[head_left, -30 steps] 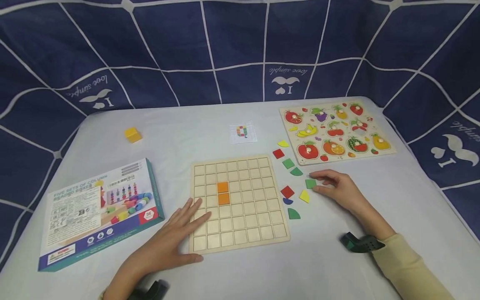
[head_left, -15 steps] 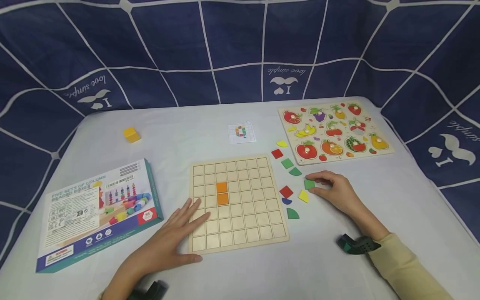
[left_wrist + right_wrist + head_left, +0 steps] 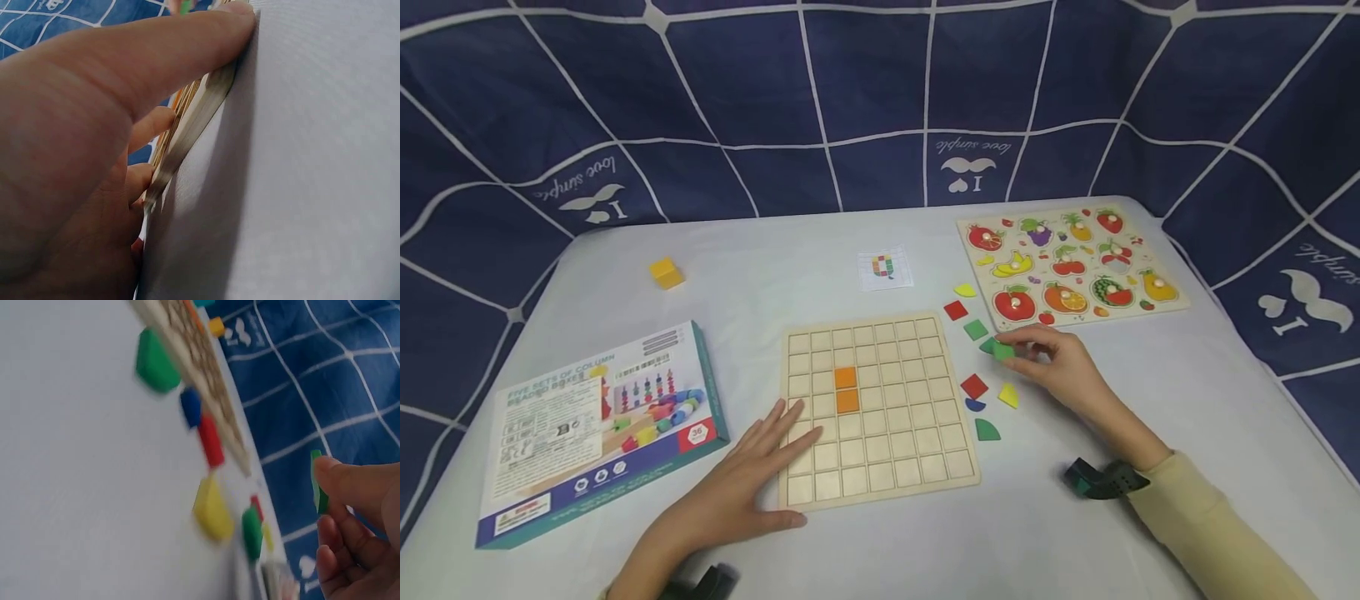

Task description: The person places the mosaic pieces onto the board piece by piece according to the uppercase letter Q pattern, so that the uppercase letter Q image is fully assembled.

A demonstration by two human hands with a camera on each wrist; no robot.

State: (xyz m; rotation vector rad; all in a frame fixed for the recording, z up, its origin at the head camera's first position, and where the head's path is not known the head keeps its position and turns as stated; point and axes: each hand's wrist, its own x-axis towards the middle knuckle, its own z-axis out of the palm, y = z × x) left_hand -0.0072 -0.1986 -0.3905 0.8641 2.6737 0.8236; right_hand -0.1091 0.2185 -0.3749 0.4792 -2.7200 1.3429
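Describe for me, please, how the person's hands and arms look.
The left hand and right hand are ungloved. A plain beige sleeve shows on the right, beside a black wrist device with a green patch. A dark wrist device on the left is partly cut off by the frame.

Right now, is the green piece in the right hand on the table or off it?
Off it: the right hand pinches the green piece; the right wrist view shows it against blue cloth, above the table.

A green tile [image 3: 1003,351] partly hides another green piece [image 3: 987,345], the head view's bottom edge crops a black wrist device [image 3: 713,581], and the right wrist view blurs a yellow piece [image 3: 213,510].
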